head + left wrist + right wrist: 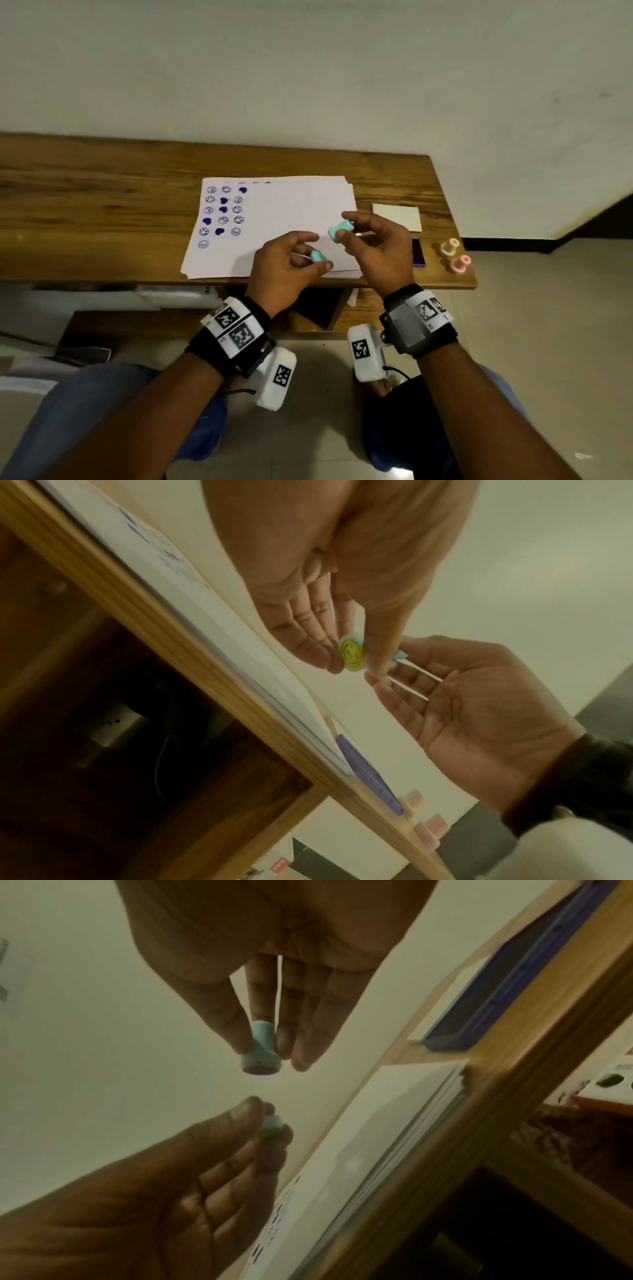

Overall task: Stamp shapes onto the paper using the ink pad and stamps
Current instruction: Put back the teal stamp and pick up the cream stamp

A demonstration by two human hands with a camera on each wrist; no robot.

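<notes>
Both hands are up over the near-right part of the paper stack (pixel 294 205), neither touching it. Right hand (pixel 373 246) pinches the teal stamp (pixel 339 231) between thumb and forefinger, other fingers loosely curled; in the right wrist view the stamp (pixel 261 1049) has its wide end pointing away from the palm, face dark. Left hand (pixel 287 267) pinches a small teal cap (pixel 317 256) between thumb and fingertips; in the left wrist view the cap (pixel 351 653) shows a yellow disc with a smiley on it. Stamp and cap are near each other but apart, a clear gap between them in the right wrist view. The paper stack sits mid-bench toward the near edge; its top sheet carries purple smileys and hearts in three columns along the left side, the rest of the sheet is white. Purple ink pad (pixel 418 251) lies just right of the stack near the bench's near edge, partly hidden by the right hand. A white card (pixel 397 216) lies behind the pad, toward the right edge. Two more stamps lie near the near-right corner: a cream stamp (pixel 449 246) and a pink stamp (pixel 459 264), close together, both on their sides.
</notes>
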